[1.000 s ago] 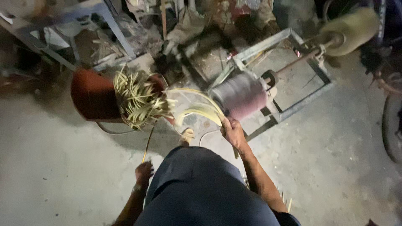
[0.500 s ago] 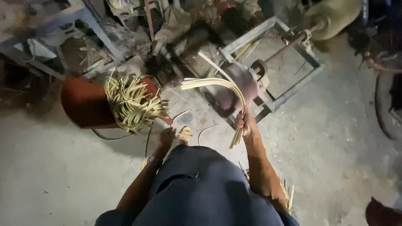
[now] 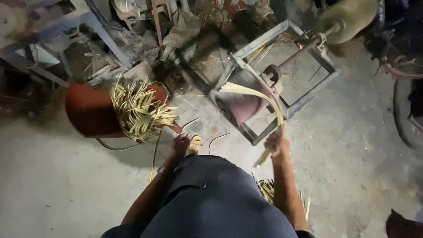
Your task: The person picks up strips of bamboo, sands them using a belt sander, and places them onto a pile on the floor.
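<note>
My right hand [image 3: 276, 143] grips a bundle of pale bent strips [image 3: 260, 94], whose far ends arch over and press against the spinning drum [image 3: 240, 105] of a sanding machine. My left hand [image 3: 180, 144] rests low near my knee, close to a small pale piece [image 3: 194, 144] on the floor; I cannot tell whether it holds anything. To the left lies a tipped red bucket [image 3: 90, 112] with several pale curved strips [image 3: 141, 110] spilling from its mouth.
The machine's grey metal frame [image 3: 304, 99] carries a shaft with a yellowish roller [image 3: 348, 15] at the top right. A blue-grey metal stand [image 3: 53, 35] and clutter sit at the top left. More strips [image 3: 267, 188] lie by my right side. A wheel [image 3: 405, 110] is at the right edge.
My right hand has pushed the strip bundle forward onto the drum. My left hand rose from the floor to beside my knee. The view shifted closer to the machine.
</note>
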